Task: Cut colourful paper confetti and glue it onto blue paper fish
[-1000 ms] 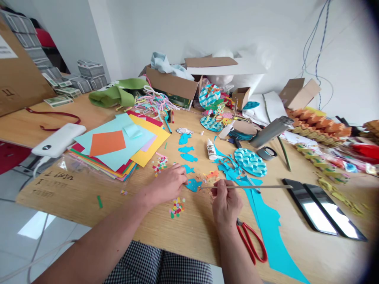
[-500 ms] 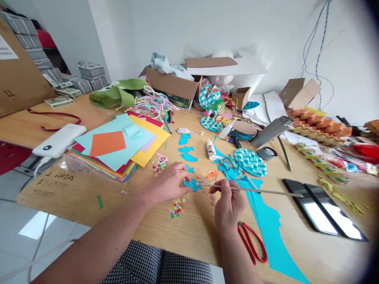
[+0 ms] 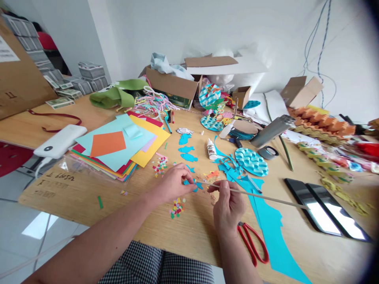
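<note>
My left hand (image 3: 173, 182) pinches a small blue paper fish (image 3: 193, 184) against the wooden table (image 3: 189, 232). My right hand (image 3: 228, 205) is closed on a thin pale stick (image 3: 266, 197) that runs out to the right, its near tip touching the fish. More blue paper fish (image 3: 186, 150) lie in a row beyond my hands. A small pile of coloured paper dots (image 3: 177, 206) sits just below my left hand. A white glue bottle (image 3: 211, 149) lies a little further back.
Red-handled scissors (image 3: 253, 244) and a long blue paper offcut (image 3: 269, 228) lie to the right of my right wrist. A stack of coloured paper (image 3: 118, 146), a white power bank (image 3: 59, 141), two dark phones (image 3: 325, 209), a grey flask (image 3: 271, 132) and cardboard boxes (image 3: 171, 85) surround the spot.
The stick has swung so its far end points lower to the right, and its near tip has moved onto the fish. My left hand has shifted slightly, still on the fish.
</note>
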{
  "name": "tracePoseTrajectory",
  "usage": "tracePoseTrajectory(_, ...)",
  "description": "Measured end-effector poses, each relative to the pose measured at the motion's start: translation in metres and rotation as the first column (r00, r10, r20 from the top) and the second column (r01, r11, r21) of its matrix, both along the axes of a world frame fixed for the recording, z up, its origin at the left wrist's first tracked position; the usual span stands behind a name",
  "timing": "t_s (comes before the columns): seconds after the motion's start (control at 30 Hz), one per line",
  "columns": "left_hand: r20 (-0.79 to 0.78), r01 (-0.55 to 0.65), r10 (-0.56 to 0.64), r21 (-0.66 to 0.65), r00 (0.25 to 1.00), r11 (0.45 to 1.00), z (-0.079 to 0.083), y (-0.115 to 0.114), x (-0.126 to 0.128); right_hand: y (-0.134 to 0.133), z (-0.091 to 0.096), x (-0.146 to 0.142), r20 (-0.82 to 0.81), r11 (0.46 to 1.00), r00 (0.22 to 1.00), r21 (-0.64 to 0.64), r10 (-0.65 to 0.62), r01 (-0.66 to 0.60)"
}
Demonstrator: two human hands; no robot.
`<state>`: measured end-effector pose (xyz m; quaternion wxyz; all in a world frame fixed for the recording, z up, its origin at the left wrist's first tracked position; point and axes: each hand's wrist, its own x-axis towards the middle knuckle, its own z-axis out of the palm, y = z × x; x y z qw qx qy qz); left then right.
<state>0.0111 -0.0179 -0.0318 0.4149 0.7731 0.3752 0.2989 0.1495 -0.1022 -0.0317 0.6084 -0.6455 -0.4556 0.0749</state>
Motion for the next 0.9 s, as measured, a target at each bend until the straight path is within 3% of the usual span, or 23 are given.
tracePoseTrajectory(0.53, 0.025, 0.031, -0.031, 0.022, 0.999, 0.999, -0.0023, 0.0021, -0.0018, -0.0004, -0.0021, 0.0009, 0.022, 1.000, 1.000, -0.003, 0.006, -0.006)
tracePoseTrajectory(0.9, -0.084, 0.024, -0.026, -0.033, 0.996, 0.999, -0.0092, 0.0091, -0.0045, 0.0000, -0.0019, 0.0029, 0.059, 0.999, 0.998, 0.002, -0.034, 0.034)
